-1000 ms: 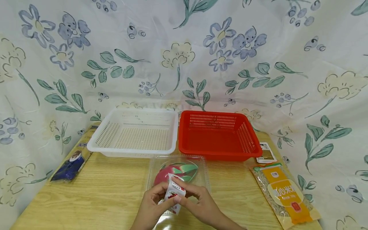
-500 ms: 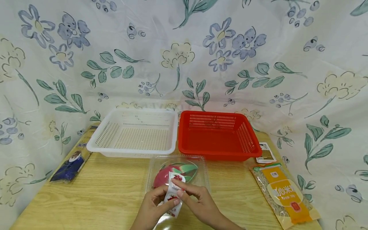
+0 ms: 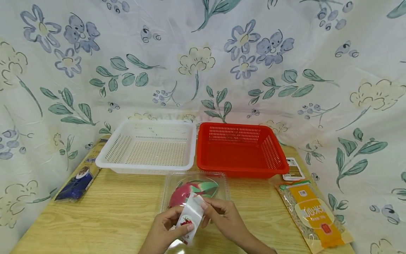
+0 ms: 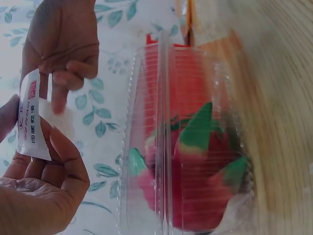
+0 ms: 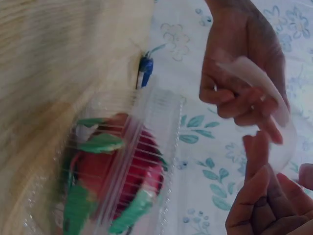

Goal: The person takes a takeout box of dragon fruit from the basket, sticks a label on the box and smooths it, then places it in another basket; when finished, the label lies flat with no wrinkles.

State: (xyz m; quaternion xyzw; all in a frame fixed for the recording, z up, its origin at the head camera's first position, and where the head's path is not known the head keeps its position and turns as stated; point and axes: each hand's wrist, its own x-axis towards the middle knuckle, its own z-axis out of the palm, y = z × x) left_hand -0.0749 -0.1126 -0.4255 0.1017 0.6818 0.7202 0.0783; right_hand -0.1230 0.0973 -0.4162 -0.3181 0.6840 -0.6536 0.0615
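A white sticker strip (image 3: 190,218) printed with a red fruit picture hangs between both hands; red and black lettering shows on it in the left wrist view. Low on the strip, my left hand (image 3: 168,227) pinches it with the thumb on top. At its upper right edge, my right hand (image 3: 226,217) pinches it between thumb and fingers. Part of the strip curls in the right wrist view as a pale film (image 5: 261,81). Just behind the hands lies a clear plastic clamshell box (image 3: 226,194), closed over a red dragon fruit (image 3: 180,195) with green tips.
Behind the box, a white basket (image 3: 146,167) and a red basket (image 3: 241,173) stand side by side. A blue and gold bag (image 3: 77,181) lies at left. An orange-printed bag (image 3: 314,211) and a small white-edged packet (image 3: 293,169) lie at right, on the wooden table (image 3: 95,218).
My right hand has shifted from the strip's middle to its upper right edge and turned. The strip now leans right, its upper part showing blank white. My left hand has moved slightly left and down.
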